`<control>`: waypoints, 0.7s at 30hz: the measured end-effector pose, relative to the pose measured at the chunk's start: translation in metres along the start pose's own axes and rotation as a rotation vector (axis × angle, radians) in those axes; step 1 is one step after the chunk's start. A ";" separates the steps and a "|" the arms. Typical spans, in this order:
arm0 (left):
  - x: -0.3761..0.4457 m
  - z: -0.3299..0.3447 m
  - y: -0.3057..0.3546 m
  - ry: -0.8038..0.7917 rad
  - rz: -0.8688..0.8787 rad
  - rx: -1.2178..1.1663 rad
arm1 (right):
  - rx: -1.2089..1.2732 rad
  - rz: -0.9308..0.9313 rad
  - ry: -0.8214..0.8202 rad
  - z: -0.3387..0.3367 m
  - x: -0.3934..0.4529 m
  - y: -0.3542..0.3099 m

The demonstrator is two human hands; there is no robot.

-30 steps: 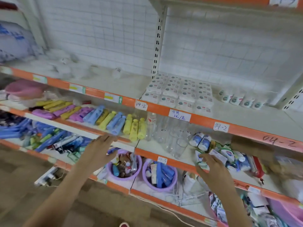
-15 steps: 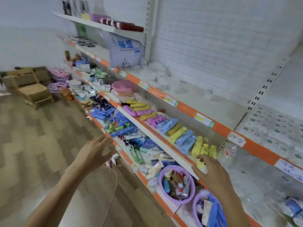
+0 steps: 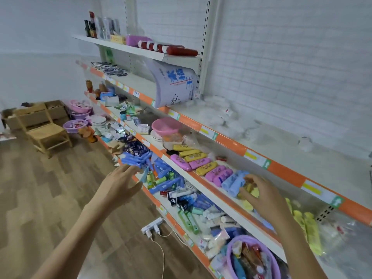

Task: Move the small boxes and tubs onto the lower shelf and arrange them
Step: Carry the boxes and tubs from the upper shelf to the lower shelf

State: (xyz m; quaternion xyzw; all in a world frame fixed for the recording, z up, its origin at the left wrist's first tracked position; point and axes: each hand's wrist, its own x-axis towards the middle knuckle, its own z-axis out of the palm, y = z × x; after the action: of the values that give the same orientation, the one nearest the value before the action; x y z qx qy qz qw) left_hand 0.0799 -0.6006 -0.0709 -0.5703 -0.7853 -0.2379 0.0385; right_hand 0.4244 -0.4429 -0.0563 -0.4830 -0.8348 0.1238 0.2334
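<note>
Before the shelves [image 3: 231,138] both hands, left [image 3: 120,185] and right [image 3: 263,195], are held spread and empty, so a box must next be reached for and gripped

There is one view only, from a wide-angle camera worn on the person's head. It looks forward and down, turned along the run of shelving [image 3: 231,137] so the shelves recede from beside the right hand [image 3: 263,195] toward the far wall. Both forearms reach up from the lower edge; the left hand [image 3: 120,188] sits near mid-frame, close to the lens. Beyond and left of that hand lie wooden floor [image 3: 40,198] and a distant chair [image 3: 46,133]. Straight lines bow toward the edges.
</note>
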 end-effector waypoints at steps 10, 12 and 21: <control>0.137 0.054 -0.005 -0.053 0.111 -0.086 | -0.063 0.040 0.046 0.020 0.109 0.018; 0.172 0.065 -0.001 -0.064 0.131 -0.095 | -0.055 0.033 0.089 0.021 0.140 0.028; 0.355 0.084 0.032 -0.020 0.330 -0.131 | -0.025 0.006 0.207 0.008 0.290 0.056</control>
State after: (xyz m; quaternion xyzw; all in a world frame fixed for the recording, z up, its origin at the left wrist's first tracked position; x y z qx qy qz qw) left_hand 0.0033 -0.2465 -0.0166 -0.6952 -0.6641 -0.2733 0.0322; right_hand 0.3395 -0.1635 -0.0087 -0.4985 -0.8063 0.0636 0.3120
